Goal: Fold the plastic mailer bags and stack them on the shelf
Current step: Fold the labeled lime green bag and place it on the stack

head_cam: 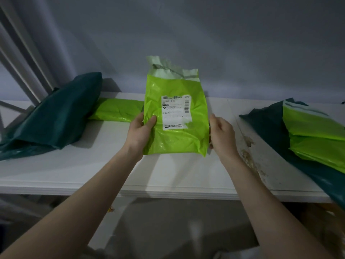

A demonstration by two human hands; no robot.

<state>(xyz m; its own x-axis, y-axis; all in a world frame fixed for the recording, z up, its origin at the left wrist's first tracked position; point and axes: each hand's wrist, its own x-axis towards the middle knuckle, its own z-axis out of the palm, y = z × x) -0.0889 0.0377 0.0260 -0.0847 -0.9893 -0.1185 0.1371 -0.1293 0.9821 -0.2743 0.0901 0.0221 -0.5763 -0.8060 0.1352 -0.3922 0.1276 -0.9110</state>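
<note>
The left hand [140,130] pinches the shiny, crinkly green bag [176,116] – thumb in front. The right hand [222,135] grips its other edge. It stands upright above the white shelf [112,165].

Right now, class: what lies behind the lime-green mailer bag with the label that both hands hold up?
Behind the held bag, a folded lime-green bag lies on the white shelf, its right end hidden. The grey wall rises beyond. The right hand fingers behind the bag are hidden.
</note>
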